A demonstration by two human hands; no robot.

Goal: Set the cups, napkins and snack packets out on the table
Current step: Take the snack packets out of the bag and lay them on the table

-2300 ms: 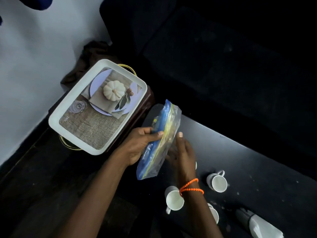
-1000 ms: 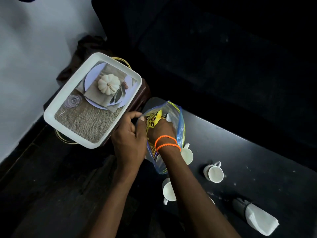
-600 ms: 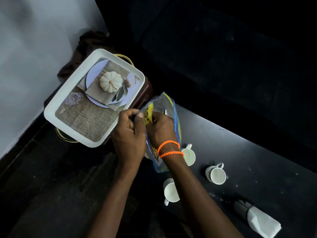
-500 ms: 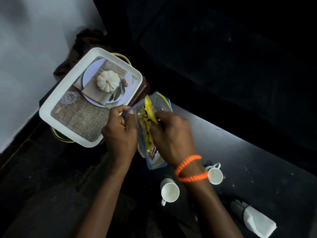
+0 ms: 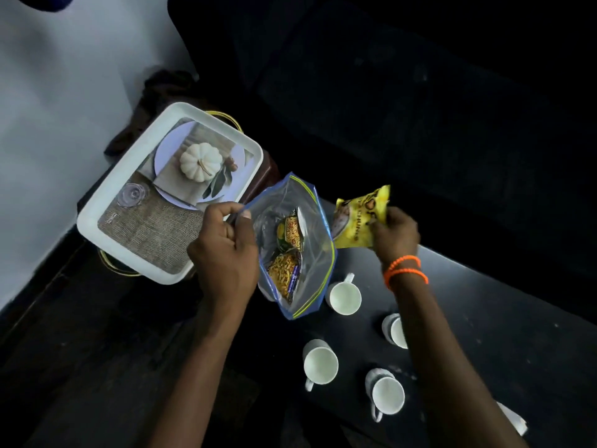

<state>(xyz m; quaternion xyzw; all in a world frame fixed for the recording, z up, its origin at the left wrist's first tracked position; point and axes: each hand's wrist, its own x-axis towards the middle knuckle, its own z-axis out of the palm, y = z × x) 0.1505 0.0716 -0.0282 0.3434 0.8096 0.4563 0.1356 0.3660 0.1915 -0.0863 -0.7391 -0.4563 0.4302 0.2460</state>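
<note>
The yellow snack packet [image 5: 360, 218] is up in the air, pinched in the right hand [image 5: 392, 236] over the far end of the tabletop [image 5: 517, 334], clear of the bag's mouth and, by my reading, on its way down to be set out. The left hand [image 5: 226, 250] has its grip clamped on the rim of the clear zip bag [image 5: 292, 250], holding it upright and gaping so the two packets still inside [image 5: 286, 253] stay easy to reach. Four white cups [image 5: 344, 297] stand on the tabletop just below the bag, mouths up and spaced apart; they crowd the near landing space, so the open stretch beyond them looks safer. At the lower right edge, something white, probably napkins [image 5: 513, 420], barely shows. Left of the bag sits a white tray [image 5: 97, 218] printed with a pumpkin picture, off the tabletop and out of the way.
</note>
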